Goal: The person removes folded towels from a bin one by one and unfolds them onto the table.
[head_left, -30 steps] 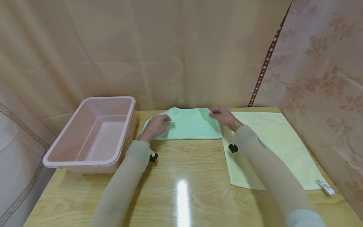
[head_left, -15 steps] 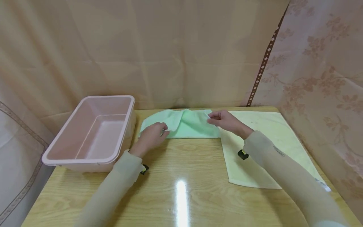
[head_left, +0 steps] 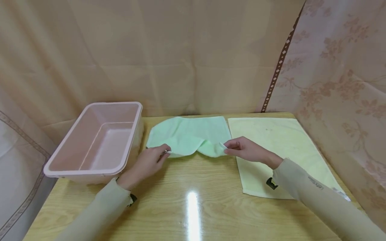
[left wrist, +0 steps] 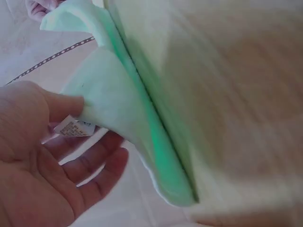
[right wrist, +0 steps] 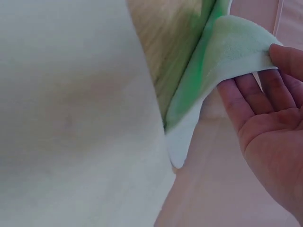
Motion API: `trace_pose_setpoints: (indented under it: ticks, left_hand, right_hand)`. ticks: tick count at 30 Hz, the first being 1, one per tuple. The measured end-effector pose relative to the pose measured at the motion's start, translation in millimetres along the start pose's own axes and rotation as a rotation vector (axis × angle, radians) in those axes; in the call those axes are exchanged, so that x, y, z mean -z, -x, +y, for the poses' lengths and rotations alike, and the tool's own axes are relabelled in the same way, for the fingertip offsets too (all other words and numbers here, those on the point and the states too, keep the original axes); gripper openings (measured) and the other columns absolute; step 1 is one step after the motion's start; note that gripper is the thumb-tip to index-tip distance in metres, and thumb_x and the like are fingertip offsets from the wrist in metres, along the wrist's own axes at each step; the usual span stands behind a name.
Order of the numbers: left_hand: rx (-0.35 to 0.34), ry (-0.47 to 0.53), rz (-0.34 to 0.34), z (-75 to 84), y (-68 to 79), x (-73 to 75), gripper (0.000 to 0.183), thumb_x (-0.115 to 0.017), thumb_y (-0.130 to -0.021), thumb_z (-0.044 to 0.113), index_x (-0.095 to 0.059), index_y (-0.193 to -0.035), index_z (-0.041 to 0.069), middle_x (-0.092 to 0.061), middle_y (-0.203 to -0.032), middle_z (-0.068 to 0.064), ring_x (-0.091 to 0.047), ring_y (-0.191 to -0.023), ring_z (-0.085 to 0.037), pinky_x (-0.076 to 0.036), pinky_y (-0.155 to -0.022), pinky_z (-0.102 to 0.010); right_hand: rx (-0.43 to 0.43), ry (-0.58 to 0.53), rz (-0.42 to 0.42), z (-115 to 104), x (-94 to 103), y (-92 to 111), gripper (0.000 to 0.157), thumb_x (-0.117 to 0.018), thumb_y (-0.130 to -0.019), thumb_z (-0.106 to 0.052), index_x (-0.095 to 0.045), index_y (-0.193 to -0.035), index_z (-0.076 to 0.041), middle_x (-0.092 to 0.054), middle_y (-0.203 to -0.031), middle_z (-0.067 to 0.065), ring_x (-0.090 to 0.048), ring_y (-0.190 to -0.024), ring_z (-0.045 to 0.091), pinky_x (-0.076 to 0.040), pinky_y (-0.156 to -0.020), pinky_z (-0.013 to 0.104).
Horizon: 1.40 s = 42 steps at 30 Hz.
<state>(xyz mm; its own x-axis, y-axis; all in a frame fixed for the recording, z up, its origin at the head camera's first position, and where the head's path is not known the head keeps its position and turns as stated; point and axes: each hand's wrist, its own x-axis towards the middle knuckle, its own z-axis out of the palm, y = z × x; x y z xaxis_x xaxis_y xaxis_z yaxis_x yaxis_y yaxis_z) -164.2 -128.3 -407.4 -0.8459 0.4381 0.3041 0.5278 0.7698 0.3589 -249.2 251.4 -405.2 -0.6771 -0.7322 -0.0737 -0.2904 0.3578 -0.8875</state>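
Note:
A mint-green towel (head_left: 193, 129) lies at the back middle of the table, its near edge lifted and sagging in the middle. My left hand (head_left: 147, 164) pinches the near left corner, and a white label (left wrist: 75, 126) shows by the thumb in the left wrist view. The near right corner is pinched between thumb and fingers of my right hand (head_left: 250, 149). In the right wrist view the towel's corner (right wrist: 241, 47) bends up from the layer beneath. A pale yellow towel (head_left: 271, 134) is spread flat to the right, under my right forearm.
On the left of the wooden table (head_left: 169, 207) stands a pink plastic basin (head_left: 129, 147). A beige curtain (head_left: 169, 60) hangs behind the table's back edge, and a floral cloth (head_left: 337, 90) covers the right side.
Both hands have drawn the green towel's held edge from the back toward the front, folding the cloth forward. The hands have also moved farther apart. The yellow towel and basin have stayed put.

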Motion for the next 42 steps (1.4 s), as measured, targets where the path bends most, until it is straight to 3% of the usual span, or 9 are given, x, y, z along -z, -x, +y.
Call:
trace_pose_setpoints:
  ticks: [4,7,11,14,21,25,29,34,42]
  left_hand:
    - [-0.057,0.009,0.012,-4.3,24.9,1.5,0.008,-0.066,-0.098,0.006,-0.067,-0.106,0.008,-0.068,-0.082,0.002,-0.057,-0.065,-0.005,-0.051,-0.06,-0.029]
    - [-0.092,0.012,0.007,-7.4,43.4,3.5,0.009,-0.068,-0.097,0.004,-0.067,-0.104,0.009,-0.07,-0.089,0.003,-0.065,-0.078,-0.007,-0.056,-0.068,-0.031]
    - [-0.133,0.039,-0.035,-10.8,60.3,5.7,0.014,-0.07,-0.093,-0.001,-0.065,-0.103,0.008,-0.069,-0.092,0.003,-0.066,-0.086,-0.009,-0.057,-0.072,-0.031]
    - [-0.158,0.027,-0.079,-10.5,68.1,6.2,0.016,-0.07,-0.092,-0.003,-0.065,-0.1,0.01,-0.069,-0.09,0.004,-0.066,-0.083,-0.008,-0.057,-0.071,-0.029]
    - [-0.207,-0.076,-0.102,-4.5,74.7,8.2,0.014,-0.077,-0.09,0.009,-0.064,-0.09,0.015,-0.063,-0.079,0.009,-0.061,-0.072,-0.006,-0.052,-0.063,-0.025]
    - [-0.269,-0.124,-0.103,-0.5,72.4,9.7,0.013,-0.078,-0.088,0.006,-0.07,-0.096,0.012,-0.067,-0.091,0.002,-0.065,-0.084,-0.014,-0.056,-0.072,-0.03]
    - [-0.316,-0.101,-0.148,2.6,67.5,14.1,0.015,-0.077,-0.087,0.001,-0.074,-0.097,0.012,-0.069,-0.096,0.002,-0.064,-0.091,-0.016,-0.056,-0.079,-0.032]
    - [-0.25,-0.101,-0.262,4.3,69.0,20.2,0.017,-0.073,-0.086,-0.003,-0.072,-0.086,0.014,-0.062,-0.079,0.007,-0.06,-0.074,-0.009,-0.052,-0.064,-0.026]
    - [-0.187,-0.172,-0.294,2.7,78.1,23.4,0.021,-0.073,-0.075,-0.005,-0.066,-0.072,0.015,-0.053,-0.069,0.009,-0.056,-0.061,-0.013,-0.047,-0.056,-0.027]
  right_hand:
    - [0.037,-0.012,-0.024,6.6,-9.0,13.1,0.016,-0.063,-0.102,-0.01,-0.073,-0.111,-0.003,-0.07,-0.101,0.018,-0.058,-0.085,0.013,-0.05,-0.078,0.025]
    - [0.06,0.025,-0.043,11.2,-13.3,22.5,0.017,-0.062,-0.102,-0.011,-0.074,-0.114,-0.006,-0.072,-0.109,0.01,-0.063,-0.098,0.012,-0.049,-0.091,0.026]
    - [0.095,0.122,-0.081,16.5,-14.7,35.3,0.02,-0.062,-0.102,-0.014,-0.074,-0.118,-0.012,-0.072,-0.121,0.002,-0.064,-0.116,0.016,-0.046,-0.104,0.035]
    - [0.122,0.172,-0.107,20.4,-14.1,43.5,0.02,-0.062,-0.103,-0.015,-0.075,-0.119,-0.015,-0.07,-0.126,0.003,-0.063,-0.121,0.019,-0.049,-0.101,0.041]
    - [0.236,0.303,-0.174,24.8,-17.5,49.0,0.018,-0.066,-0.1,-0.011,-0.076,-0.114,-0.014,-0.073,-0.119,-0.001,-0.064,-0.121,0.028,-0.051,-0.1,0.039]
    - [0.314,0.477,-0.221,20.0,-25.2,48.5,0.015,-0.072,-0.097,-0.019,-0.076,-0.111,-0.016,-0.072,-0.114,-0.01,-0.063,-0.121,0.03,-0.051,-0.099,0.046]
    - [0.356,0.559,-0.24,13.2,-30.9,48.6,0.014,-0.074,-0.095,-0.024,-0.077,-0.107,-0.019,-0.071,-0.11,-0.013,-0.064,-0.113,0.019,-0.053,-0.094,0.041]
    - [0.377,0.563,-0.266,10.2,-29.5,47.5,0.011,-0.073,-0.095,-0.018,-0.078,-0.105,-0.018,-0.071,-0.106,-0.012,-0.063,-0.103,0.007,-0.055,-0.087,0.033]
    - [0.336,0.551,-0.277,12.2,-25.5,53.0,0.01,-0.076,-0.093,-0.018,-0.081,-0.102,-0.019,-0.07,-0.106,-0.012,-0.062,-0.102,0.009,-0.054,-0.088,0.035]
